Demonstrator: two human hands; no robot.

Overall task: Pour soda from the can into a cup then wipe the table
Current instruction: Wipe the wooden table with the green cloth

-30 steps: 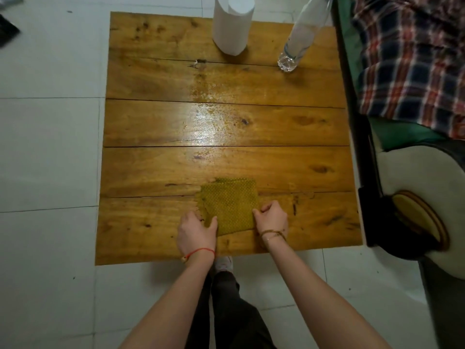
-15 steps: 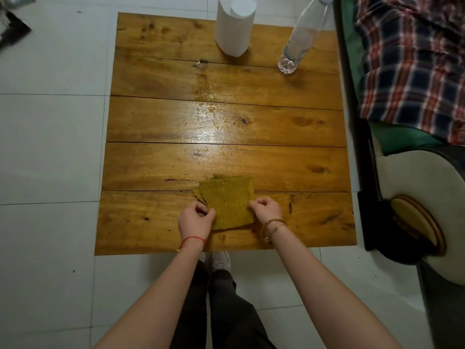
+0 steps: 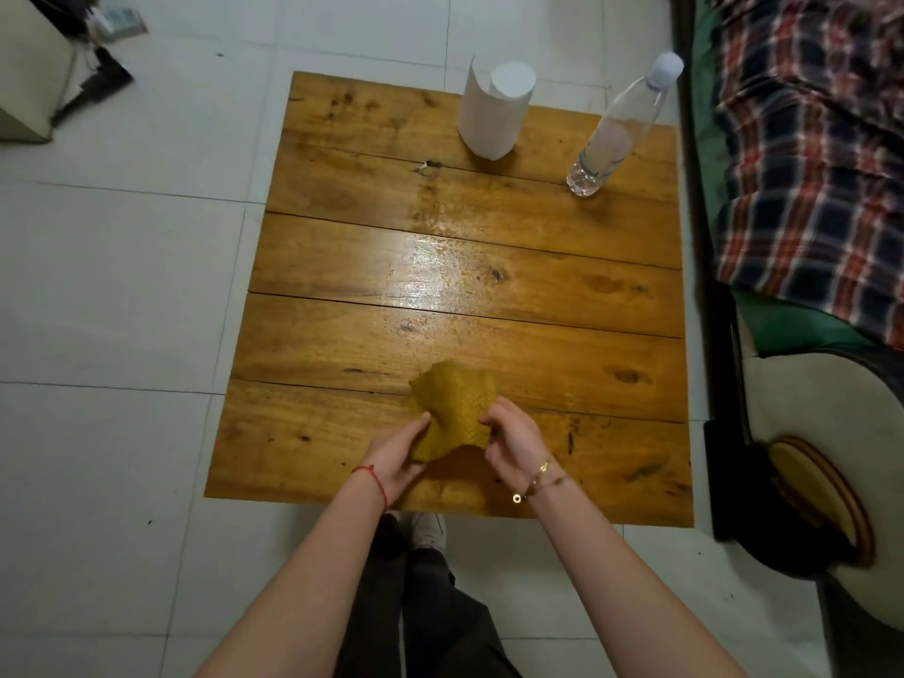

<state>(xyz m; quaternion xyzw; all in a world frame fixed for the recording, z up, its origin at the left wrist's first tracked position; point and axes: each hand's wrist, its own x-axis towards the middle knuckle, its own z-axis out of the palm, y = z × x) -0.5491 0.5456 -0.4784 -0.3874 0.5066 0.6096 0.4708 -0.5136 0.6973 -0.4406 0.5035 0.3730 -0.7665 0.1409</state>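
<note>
Nearest: two bare forearms reaching forward over dark trousers and a pale shoe (image 3: 430, 528) on the white tiled floor (image 3: 122, 310). Red string (image 3: 372, 477) on the left wrist, thin gold bracelet (image 3: 538, 477) on the right.

Just past the near edge of the table (image 3: 303, 433): left hand (image 3: 398, 452) and right hand (image 3: 513, 445), fingers of both pinched on opposite near corners of a mustard-yellow cloth (image 3: 452, 408). Cloth raised off the wood at the near side, bunched and creased between the two grips, its far edge drooping toward the planks; long axis roughly near to far, free end pointing away from the person. Dark shadow cast beneath it on the nearest plank.

Further on, middle of the table: glossy wet-looking sheen (image 3: 430, 266) across the planks, with a speckled streak running up toward the far end.

Far end: upright white paper towel roll (image 3: 494, 110), loose sheet hanging at its left side. To its right, well apart, a clear plastic bottle (image 3: 619, 134) with a white cap, standing upright; holding clear liquid, level hard to tell.

Right of the table: plaid blanket (image 3: 807, 154) over a green surface, and a cream cushion (image 3: 831, 457) nearer. Far left corner: dark clutter on the floor, too blurred to tell.
</note>
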